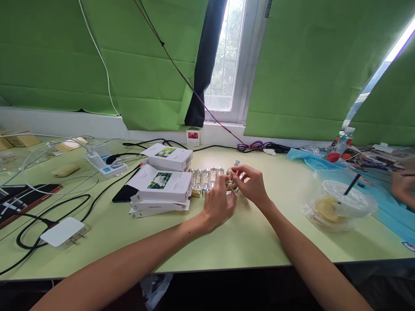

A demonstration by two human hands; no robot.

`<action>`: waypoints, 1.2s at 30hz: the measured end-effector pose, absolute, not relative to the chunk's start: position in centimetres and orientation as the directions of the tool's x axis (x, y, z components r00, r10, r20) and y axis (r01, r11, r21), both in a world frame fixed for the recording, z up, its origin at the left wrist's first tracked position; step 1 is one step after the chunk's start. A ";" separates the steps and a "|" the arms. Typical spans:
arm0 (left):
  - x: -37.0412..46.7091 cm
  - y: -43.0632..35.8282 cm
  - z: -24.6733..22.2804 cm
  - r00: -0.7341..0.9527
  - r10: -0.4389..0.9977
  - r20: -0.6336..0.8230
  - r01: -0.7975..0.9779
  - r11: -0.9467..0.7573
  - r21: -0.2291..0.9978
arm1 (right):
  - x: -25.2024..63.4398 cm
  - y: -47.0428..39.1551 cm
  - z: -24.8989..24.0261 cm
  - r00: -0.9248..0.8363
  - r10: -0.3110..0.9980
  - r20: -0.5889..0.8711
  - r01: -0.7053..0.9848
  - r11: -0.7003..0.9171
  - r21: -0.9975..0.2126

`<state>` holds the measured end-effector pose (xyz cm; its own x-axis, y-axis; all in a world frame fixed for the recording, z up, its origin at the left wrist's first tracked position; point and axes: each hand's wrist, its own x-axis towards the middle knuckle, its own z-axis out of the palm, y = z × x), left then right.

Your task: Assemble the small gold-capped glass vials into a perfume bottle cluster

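Near the middle of the table, my left hand is closed around a small glass perfume bottle, most of it hidden by the fingers. My right hand pinches at the bottle's gold top, thumb and fingertips pressed together. Just left of the hands stand several clear glass bottles in a group, some with shiny metallic tops. Another bottle's clear cap shows behind my right fingers. White boxes with a flower picture are stacked left of the bottles, their flaps open.
A dark phone lies partly under the boxes. Farther left are a power strip, a white charger and looping cables. A bagged plastic cup with a black straw stands right, beside blue plastic sheeting. Another person's hand shows at the right edge.
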<state>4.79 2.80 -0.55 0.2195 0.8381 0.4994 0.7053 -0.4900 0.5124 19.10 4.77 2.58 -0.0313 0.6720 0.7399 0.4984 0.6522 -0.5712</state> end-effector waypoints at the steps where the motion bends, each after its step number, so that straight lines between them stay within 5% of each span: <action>1: 4.8 2.8 -0.5 0.219 0.839 0.497 0.702 -0.489 0.517 | 19.1 4.8 2.6 -0.031 0.673 0.739 0.499 0.651 -0.572; 28: 4.6 3.4 -0.4 0.151 0.839 0.524 0.668 -0.477 0.572 | 19.2 4.9 2.5 -0.033 0.649 0.760 0.521 0.660 -0.541; 36: 4.6 3.5 -0.9 0.241 0.818 0.523 0.622 -0.544 0.564 | 19.5 5.0 2.4 -0.022 0.650 0.759 0.536 0.649 -0.540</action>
<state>4.63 3.48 -0.90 0.2408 0.8175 0.5231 0.6216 -0.5438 0.5637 19.47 5.04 2.43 -0.0224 0.6505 0.7592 0.5362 0.6487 -0.5400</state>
